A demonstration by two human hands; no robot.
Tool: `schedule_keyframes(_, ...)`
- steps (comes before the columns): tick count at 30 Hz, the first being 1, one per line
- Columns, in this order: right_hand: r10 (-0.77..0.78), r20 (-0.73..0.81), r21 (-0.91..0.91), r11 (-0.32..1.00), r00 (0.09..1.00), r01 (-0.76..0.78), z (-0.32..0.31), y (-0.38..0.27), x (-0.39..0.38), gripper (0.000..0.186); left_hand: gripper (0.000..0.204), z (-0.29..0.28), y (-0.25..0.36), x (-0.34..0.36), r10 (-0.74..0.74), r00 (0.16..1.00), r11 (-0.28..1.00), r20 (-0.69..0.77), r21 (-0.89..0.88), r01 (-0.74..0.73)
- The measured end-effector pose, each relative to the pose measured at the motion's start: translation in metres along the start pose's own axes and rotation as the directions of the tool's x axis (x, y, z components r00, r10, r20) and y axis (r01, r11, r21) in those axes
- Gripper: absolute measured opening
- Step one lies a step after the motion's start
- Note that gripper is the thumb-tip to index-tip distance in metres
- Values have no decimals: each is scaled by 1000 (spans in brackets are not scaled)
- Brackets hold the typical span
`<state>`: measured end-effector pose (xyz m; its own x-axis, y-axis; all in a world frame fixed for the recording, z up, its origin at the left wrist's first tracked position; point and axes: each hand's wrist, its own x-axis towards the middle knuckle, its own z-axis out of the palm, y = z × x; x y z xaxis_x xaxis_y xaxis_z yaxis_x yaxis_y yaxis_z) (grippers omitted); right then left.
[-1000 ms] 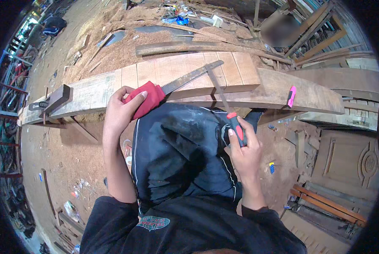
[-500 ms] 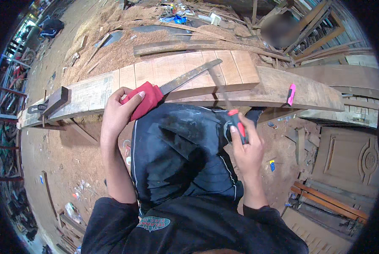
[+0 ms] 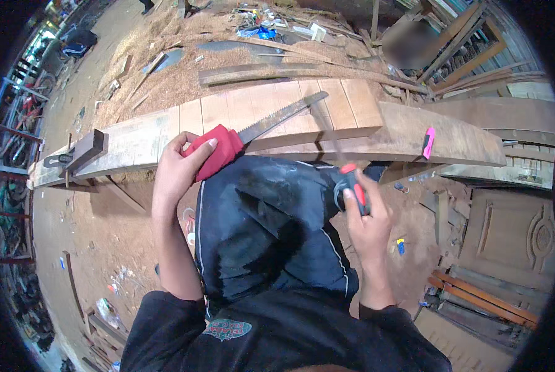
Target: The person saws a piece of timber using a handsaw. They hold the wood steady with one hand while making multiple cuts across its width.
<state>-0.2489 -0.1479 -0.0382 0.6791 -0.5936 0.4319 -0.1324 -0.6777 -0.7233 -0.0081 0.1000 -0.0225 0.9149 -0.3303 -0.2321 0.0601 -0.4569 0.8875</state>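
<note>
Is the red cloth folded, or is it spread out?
Folded: the red cloth makes a compact, layered bundle in the left hand, at one end of the saw blade.

A badge (image 3: 228, 329) with red lettering, too blurred to read, is located on the black shirt (image 3: 308, 338), below the left grip (image 3: 178, 162).

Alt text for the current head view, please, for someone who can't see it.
The person's left hand grips a red cloth at one end of a saw blade; the right hand holds a red-and-black-handled, file-like tool, its shaft blurred near the blade's far end. The blade extends over a wooden block on a longer beam.
</note>
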Motion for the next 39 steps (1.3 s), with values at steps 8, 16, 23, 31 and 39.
schedule_keyframes(8,56,73,-6,998,996,-56,0,-1,1,35,32,-1,-4,0,41,999,999,-17,8,-41)
schedule_keyframes(16,132,137,-93,988,982,-119,-5,-5,-4,34,40,0,-7,1,39,999,998,-20,40,-39)
schedule_keyframes(23,61,99,-63,997,993,-55,-2,-5,-3,32,43,4,0,-2,28,997,995,-67,94,-22)
schedule_keyframes(31,279,346,-177,957,896,-229,-8,-22,6,34,44,3,-12,0,54,995,993,-81,108,-45)
schedule_keyframes(39,110,133,-44,993,985,-106,-10,-26,9,32,41,5,-9,0,57,995,995,-81,81,-50)
